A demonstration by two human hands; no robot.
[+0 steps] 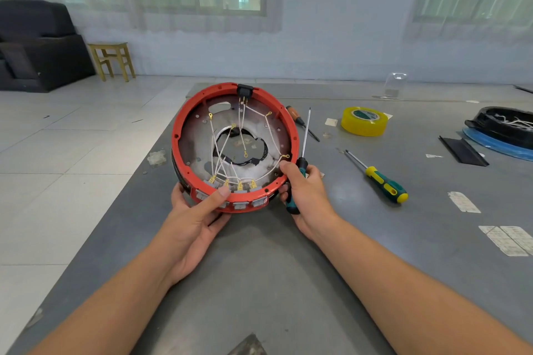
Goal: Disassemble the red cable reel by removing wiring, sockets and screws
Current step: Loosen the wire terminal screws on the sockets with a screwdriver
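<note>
Reel (184, 130) sits on the surface (259, 268) between both sets of fingers (284, 190), wiring (227, 150) inside it. Spare screwdriver (380, 181) and tape roll (364, 121) lie off right of them.

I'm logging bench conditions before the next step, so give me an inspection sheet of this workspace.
Surface: grey table with scuffs and stuck paper labels.
Job's things: red cable reel tilted up, open side facing the camera; grey sockets along its lower rim, black part at the top.
Clutter: second screwdriver, brown-handled screwdriver, yellow tape roll, black tray on something blue, black strip.
Grippers: left hand holds the reel's lower rim, thumb over it; right hand holds the rim and a screwdriver, tip up.
Cables: white wires with gold terminals cross inside the reel.
Surroundings: tiled floor, wooden stool, dark sofa, curtained windows.
</note>
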